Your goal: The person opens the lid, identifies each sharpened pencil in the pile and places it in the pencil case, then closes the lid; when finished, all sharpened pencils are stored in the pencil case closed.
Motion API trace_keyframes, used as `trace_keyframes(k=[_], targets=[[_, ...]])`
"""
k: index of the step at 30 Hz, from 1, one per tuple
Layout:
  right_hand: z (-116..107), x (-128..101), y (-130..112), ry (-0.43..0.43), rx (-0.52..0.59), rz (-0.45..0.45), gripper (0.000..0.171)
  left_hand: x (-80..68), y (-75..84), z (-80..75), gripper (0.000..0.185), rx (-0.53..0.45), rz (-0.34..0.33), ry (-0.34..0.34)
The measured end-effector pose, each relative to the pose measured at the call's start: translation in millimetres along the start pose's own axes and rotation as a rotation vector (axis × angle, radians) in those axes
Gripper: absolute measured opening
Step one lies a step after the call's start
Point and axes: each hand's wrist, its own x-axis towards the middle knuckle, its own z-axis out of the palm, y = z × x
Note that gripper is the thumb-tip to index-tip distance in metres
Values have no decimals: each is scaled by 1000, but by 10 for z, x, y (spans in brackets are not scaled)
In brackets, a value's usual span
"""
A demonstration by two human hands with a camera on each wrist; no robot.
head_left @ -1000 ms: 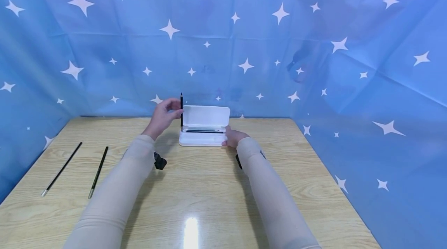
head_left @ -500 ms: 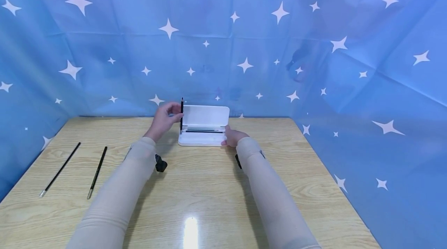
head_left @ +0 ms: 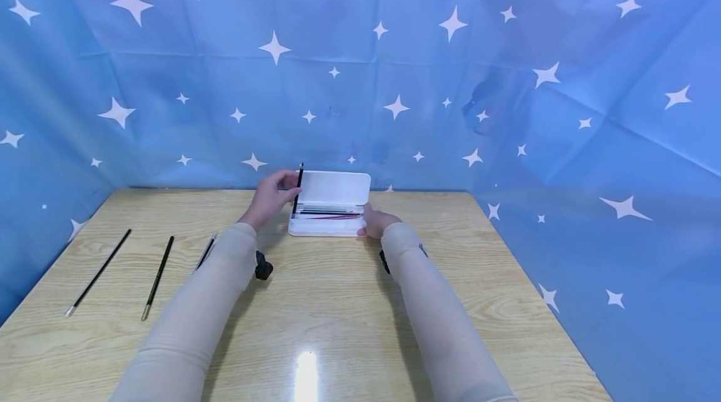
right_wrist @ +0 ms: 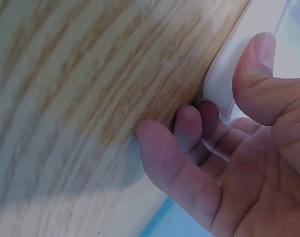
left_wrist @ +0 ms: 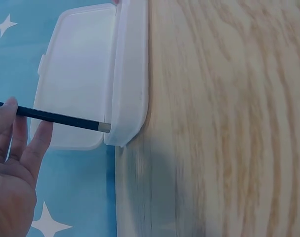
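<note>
An open white pencil case (head_left: 328, 225) stands at the back of the table, lid raised. Several thin pencils (head_left: 329, 211) lie inside, and a reddish streak shows among them, too small to identify. My left hand (head_left: 271, 196) pinches a black pencil (head_left: 298, 192) between thumb and fingers at the case's left end. That pencil stands nearly upright, its point up and leaning slightly right. In the left wrist view its pale end (left_wrist: 104, 127) dips behind the case wall. My right hand (head_left: 378, 221) holds the case's right end, thumb (right_wrist: 253, 74) against the white side and fingers curled around the corner.
Two dark pencils, a longer one (head_left: 98, 273) and a shorter one (head_left: 158, 278), lie on the wooden table (head_left: 338, 302) at left. Another pencil (head_left: 205, 250) is partly hidden by my left sleeve. A blue star-patterned curtain (head_left: 349, 76) closes off the back and sides.
My left hand has come down and slightly right with the black pencil, which now tilts right. A reddish streak has appeared in the case. The right hand stays in place.
</note>
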Motion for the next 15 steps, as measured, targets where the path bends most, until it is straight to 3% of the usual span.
trace_keyframes(k=[6,15], targets=[[-7,-13,10,-5,-14,-36,73,6,-4,32,30,23,10,-19],[20,62,-6,11,24,28,66,32,54,129,28,158,27,-117]])
